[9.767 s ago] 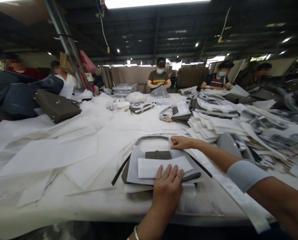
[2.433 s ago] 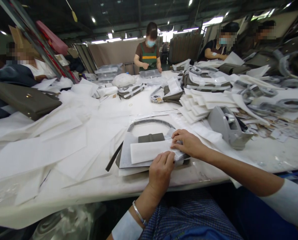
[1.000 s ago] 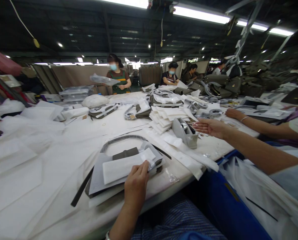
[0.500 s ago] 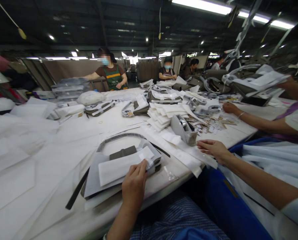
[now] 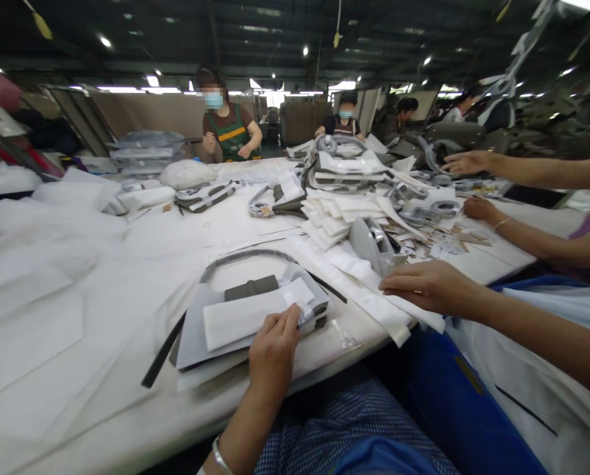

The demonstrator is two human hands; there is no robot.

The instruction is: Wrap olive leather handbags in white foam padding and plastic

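Note:
A grey handbag (image 5: 188, 340) lies flat on the table before me, its wrapped handle (image 5: 240, 254) arching away from me. A white foam sheet (image 5: 245, 320) lies across the bag, beside a dark strap section. My left hand (image 5: 275, 343) grips the bag's near right edge, fingers together over the end of the foam. My right hand (image 5: 430, 287) is beside the near end of a grey tape dispenser (image 5: 366, 244). Its fingers are long and pressed together at the tips; whatever they may pinch is too small to make out.
White foam strips (image 5: 349, 290) run under the dispenser toward the table edge. Beyond lie stacked foam pieces (image 5: 334, 214) and wrapped bags (image 5: 344, 168). A co-worker's hands (image 5: 477, 208) are over the table at right. A blue bin (image 5: 438, 389) stands below. Two masked people work across the table.
My right hand has moved left past the dispenser's near end. My left hand stays on the bag. The co-worker at right has let go of a wrapped bag, now on the pile. The view has shifted.

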